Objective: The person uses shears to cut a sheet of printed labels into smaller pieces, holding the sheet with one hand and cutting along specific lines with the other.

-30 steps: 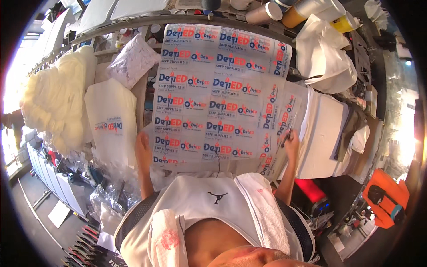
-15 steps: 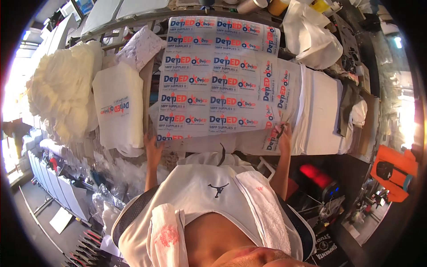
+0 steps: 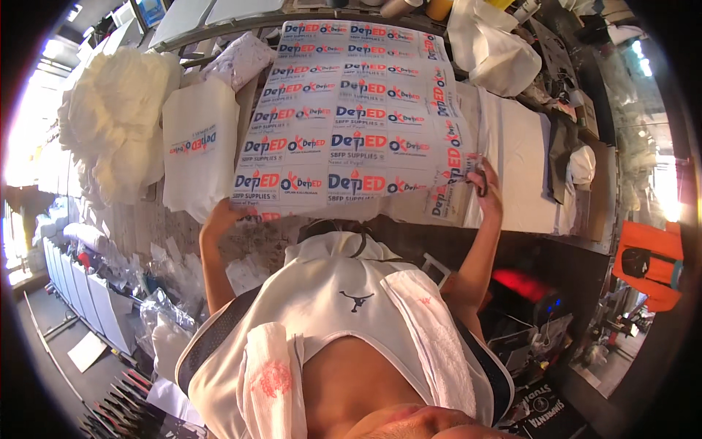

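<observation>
A large translucent film sheet (image 3: 365,150), printed with repeated blue and red labels, spans the worktable in front of me. Its near edge is lifted and bowed toward my body. My left hand (image 3: 221,219) is closed on the near left corner, fingers partly behind the film. At the right edge my right hand (image 3: 491,196) is closed around dark-handled scissors (image 3: 480,183); the blades are hard to make out. The fingers of that hand also touch the film's edge. Left of the sheet lies a flat white bag (image 3: 199,150) with a similar print.
A heap of white fabric (image 3: 121,128) sits at the far left, with a wrapped packet (image 3: 239,61) behind the bag. White stacked sheets (image 3: 515,161) lie at the right, below a crumpled white bag (image 3: 493,47). An orange object (image 3: 647,267) stands far right.
Both hands have moved apart, the right one up and rightward. The near edge of the film has risen toward me, and my left hand has closed on its corner.
</observation>
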The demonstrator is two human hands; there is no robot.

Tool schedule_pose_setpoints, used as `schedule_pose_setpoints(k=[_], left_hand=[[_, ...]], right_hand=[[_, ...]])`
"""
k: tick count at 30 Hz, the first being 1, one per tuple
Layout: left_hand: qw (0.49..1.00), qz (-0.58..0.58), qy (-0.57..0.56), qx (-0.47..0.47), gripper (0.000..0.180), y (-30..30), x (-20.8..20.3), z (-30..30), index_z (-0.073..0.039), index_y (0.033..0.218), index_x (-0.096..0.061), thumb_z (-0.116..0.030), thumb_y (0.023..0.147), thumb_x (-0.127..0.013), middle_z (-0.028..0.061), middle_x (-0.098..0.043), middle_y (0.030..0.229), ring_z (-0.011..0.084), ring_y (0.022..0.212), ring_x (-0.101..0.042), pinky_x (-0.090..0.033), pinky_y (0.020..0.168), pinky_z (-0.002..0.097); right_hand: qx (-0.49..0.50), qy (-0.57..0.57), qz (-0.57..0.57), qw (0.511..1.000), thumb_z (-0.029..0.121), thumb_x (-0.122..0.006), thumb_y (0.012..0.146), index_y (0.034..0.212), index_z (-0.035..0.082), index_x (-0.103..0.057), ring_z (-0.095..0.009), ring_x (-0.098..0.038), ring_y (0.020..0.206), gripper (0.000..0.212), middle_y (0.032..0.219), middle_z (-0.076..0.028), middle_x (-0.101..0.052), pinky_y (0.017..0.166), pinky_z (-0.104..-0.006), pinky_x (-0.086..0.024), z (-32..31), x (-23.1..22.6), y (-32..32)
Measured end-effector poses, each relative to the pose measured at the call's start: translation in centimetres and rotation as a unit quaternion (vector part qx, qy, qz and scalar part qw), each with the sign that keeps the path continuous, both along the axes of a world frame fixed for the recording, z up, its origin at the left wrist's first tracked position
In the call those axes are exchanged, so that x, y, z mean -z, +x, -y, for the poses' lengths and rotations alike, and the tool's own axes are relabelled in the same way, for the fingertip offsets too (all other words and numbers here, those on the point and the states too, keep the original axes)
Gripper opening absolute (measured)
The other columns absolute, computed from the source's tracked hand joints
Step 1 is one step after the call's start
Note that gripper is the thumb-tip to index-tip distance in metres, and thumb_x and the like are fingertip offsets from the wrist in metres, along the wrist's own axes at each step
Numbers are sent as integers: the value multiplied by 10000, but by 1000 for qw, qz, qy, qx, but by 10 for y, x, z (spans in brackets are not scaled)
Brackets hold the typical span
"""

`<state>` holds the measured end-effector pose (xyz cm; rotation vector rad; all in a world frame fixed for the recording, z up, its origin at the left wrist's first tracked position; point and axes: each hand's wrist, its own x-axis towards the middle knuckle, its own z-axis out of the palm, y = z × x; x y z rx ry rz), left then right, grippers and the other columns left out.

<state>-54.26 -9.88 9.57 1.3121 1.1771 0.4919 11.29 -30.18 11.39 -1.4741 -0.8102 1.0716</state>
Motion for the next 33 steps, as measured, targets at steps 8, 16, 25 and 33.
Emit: schedule_pose_setpoints(k=[8, 16, 25, 33], left_hand=[[927, 225, -255, -157, 395, -74, 77, 84, 25, 1245, -636, -203, 928, -695, 106, -721, 1108, 189, 916, -710, -568, 856, 337], [909, 213, -333, -134, 339, -74, 127, 145, 28, 1242, -636, -198, 988, -625, 98, -721, 1135, 221, 971, -699, -546, 927, 366], [950, 55, -308, 22, 335, -81, 150, 190, -8, 1197, -686, -123, 882, -689, 99, -714, 1105, 202, 950, -690, -534, 863, 326], [966, 128, -118, -190, 413, -96, 60, 181, 43, 1133, -698, -242, 840, -758, 36, -714, 882, 137, 721, -635, -511, 696, 269]], right_hand=[[-3, 36, -120, 992, 170, -718, 826, 1312, 51, -592, -141, -618, 958, 516, 1050, -59, -667, 870, -290, -476, 47, 14, -22], [-9, -37, -164, 986, 155, -741, 869, 1221, 73, -655, -86, -543, 883, 372, 926, 21, -554, 768, -246, -434, 106, 70, -52], [68, -109, -141, 982, 82, -706, 892, 1181, 81, -666, -83, -564, 862, 292, 952, 41, -577, 713, -237, -409, 187, 134, -86], [58, -36, -199, 978, 60, -694, 877, 1218, 31, -616, -111, -578, 904, 350, 962, 7, -584, 712, -223, -417, 230, 96, -85]])
